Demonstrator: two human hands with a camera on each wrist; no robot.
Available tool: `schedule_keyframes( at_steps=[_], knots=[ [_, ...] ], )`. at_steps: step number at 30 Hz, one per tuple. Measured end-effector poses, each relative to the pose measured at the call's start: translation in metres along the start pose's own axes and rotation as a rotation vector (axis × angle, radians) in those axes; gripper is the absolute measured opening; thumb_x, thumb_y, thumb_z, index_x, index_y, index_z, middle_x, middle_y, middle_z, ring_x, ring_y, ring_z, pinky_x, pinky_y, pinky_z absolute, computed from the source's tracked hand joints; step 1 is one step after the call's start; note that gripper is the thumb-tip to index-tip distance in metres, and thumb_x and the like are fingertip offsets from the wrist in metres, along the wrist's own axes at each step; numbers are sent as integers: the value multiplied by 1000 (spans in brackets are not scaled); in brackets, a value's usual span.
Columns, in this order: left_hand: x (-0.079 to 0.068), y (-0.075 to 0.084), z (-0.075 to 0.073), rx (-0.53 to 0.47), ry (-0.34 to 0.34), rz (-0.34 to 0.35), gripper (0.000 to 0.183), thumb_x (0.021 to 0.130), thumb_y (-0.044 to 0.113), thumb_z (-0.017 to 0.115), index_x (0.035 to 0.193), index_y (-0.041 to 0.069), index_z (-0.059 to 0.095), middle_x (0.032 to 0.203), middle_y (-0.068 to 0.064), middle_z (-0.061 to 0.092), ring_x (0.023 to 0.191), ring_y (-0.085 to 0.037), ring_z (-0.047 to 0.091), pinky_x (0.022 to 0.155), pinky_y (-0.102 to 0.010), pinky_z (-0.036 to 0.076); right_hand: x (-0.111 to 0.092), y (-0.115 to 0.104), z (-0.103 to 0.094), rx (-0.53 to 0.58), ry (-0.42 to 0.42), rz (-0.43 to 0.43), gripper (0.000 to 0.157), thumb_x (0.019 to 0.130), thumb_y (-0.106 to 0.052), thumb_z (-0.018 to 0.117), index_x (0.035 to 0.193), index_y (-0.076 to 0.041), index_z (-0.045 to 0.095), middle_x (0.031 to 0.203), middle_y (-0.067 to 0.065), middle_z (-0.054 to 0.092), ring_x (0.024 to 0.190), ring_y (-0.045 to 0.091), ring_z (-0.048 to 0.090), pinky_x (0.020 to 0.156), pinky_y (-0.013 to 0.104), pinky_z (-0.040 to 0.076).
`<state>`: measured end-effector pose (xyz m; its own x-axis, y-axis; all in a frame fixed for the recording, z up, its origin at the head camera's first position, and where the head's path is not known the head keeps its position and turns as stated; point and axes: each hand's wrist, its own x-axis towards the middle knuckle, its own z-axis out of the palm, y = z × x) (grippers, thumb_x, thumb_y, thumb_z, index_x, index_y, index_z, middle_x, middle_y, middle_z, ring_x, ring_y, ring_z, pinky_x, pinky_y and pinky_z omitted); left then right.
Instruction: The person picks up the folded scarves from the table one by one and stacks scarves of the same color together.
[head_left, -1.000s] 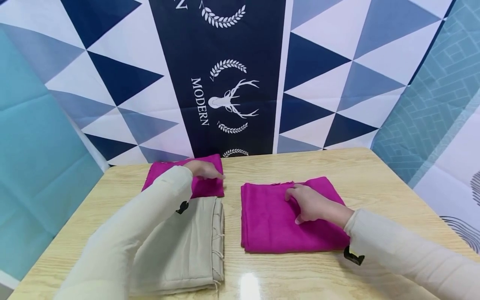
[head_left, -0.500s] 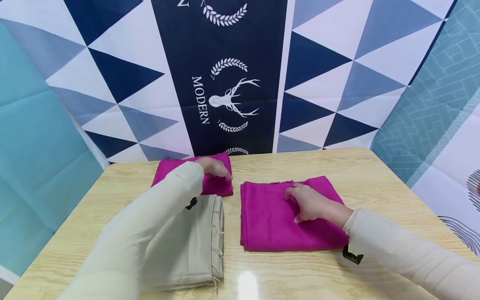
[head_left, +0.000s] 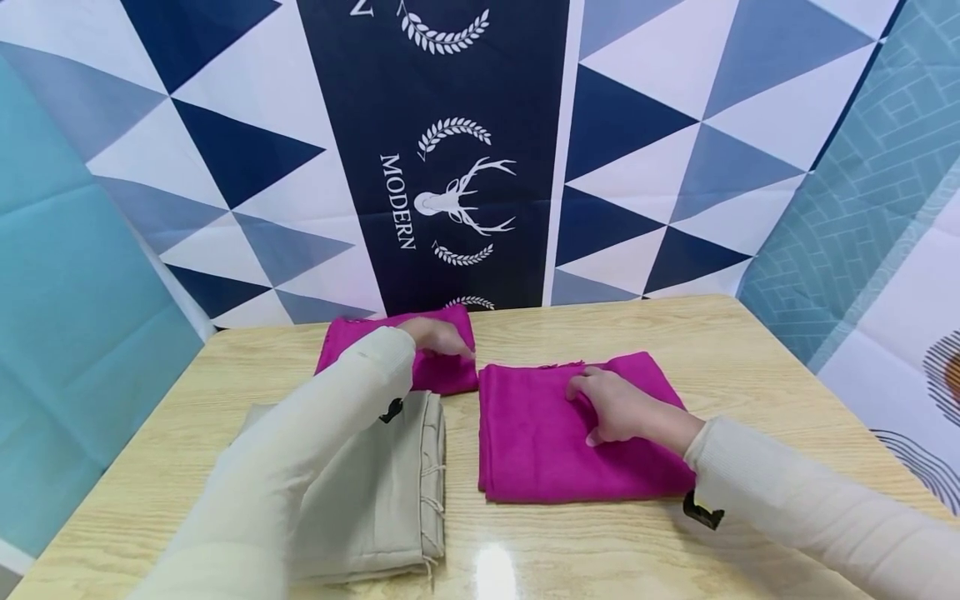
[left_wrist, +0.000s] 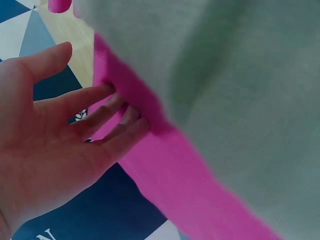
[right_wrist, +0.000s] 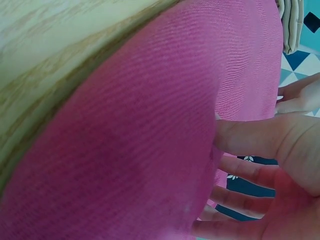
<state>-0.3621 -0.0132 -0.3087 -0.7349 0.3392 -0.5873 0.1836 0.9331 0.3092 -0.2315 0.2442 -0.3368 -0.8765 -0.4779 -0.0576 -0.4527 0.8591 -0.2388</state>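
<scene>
On the far left of the table lies a folded magenta cloth (head_left: pixel 450 379), its right edge close to a second folded magenta cloth (head_left: pixel 525 450). My left hand (head_left: pixel 444 337) rests on the far cloth; the left wrist view shows its fingertips (left_wrist: pixel 132 120) against the fabric and the thumb held apart. My right hand (head_left: pixel 618 406) touches the top of the right magenta cloth with fingers and thumb spread, as the right wrist view also shows. Nearer, under my left forearm, a folded beige cloth (head_left: pixel 367 500) with tasselled edge is partly covered by the sleeve.
All the cloths lie on a light wooden table (head_left: pixel 592 550). Behind it hangs a patterned backdrop (head_left: pixel 468 100) with triangles and a deer print. Teal sheeting (head_left: pixel 67 333) covers the left side. A narrow strip of table separates the beige cloth from the right magenta cloth.
My left hand has slid right, and the far magenta cloth has moved right with it, toward the other magenta cloth. My right hand has stayed on its cloth.
</scene>
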Motion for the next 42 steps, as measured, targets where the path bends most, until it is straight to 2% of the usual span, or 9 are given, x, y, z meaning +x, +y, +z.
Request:
schedule_keyframes(
  at_steps=[5,12,14,17,20,25,32,37,42],
  knots=[
    [3,-1,1,25,-2,88,33,98,34,47,71,19,37,72,6,35,74,-10,38,77,-29,38,-1,1,-1,1,1,6,54,61,-16,90,106,-3,63,98,10,62,89,20,57,77,34,57],
    [1,-6,1,-1,2,133,33,99,31,45,71,17,38,69,6,34,72,-11,35,77,-28,38,-2,0,-1,14,-11,28,55,62,-16,90,108,-2,63,99,10,62,90,20,57,79,35,57],
    [-2,-10,2,-2,15,156,29,99,31,45,77,14,47,74,5,38,76,-11,39,78,-27,40,-1,-1,-1,5,-21,27,55,62,-17,90,108,-2,63,99,10,62,90,19,57,78,34,57],
    [-7,-19,2,-15,52,181,30,100,31,44,103,7,61,89,-1,49,89,-15,48,87,-29,44,0,-2,-3,-29,-44,4,55,62,-17,89,108,-2,62,98,9,61,88,18,57,76,31,56],
    [-14,-30,3,-102,68,195,42,101,29,44,133,4,55,119,-9,59,113,-20,55,102,-31,46,3,-4,-7,-54,-87,-25,54,63,-17,89,107,-3,61,95,7,60,84,16,55,74,29,54],
    [-22,-48,1,-221,22,218,46,102,25,43,140,-1,45,144,-18,49,134,-32,47,111,-38,42,7,-4,-18,-26,-151,-42,52,65,-20,88,107,-2,62,88,6,59,80,14,51,71,26,48],
    [-39,-85,-5,-217,-10,152,49,103,27,40,142,-2,42,146,-20,46,136,-36,44,111,-44,41,24,-6,-27,113,-144,-78,47,75,-23,81,110,1,63,95,13,66,84,19,58,75,29,51],
    [-55,-114,-10,-201,15,79,50,103,28,39,141,-4,41,145,-23,46,135,-38,44,110,-47,42,45,-14,-31,164,-142,-15,46,77,-25,80,112,-2,63,109,18,68,99,28,64,87,39,53],
    [-70,-136,-12,-223,38,-22,49,102,28,41,139,-4,45,142,-26,47,132,-38,46,108,-47,44,65,-24,-33,213,-136,25,46,78,-23,79,114,-1,62,111,21,67,103,30,64,90,40,52]
  ],
)
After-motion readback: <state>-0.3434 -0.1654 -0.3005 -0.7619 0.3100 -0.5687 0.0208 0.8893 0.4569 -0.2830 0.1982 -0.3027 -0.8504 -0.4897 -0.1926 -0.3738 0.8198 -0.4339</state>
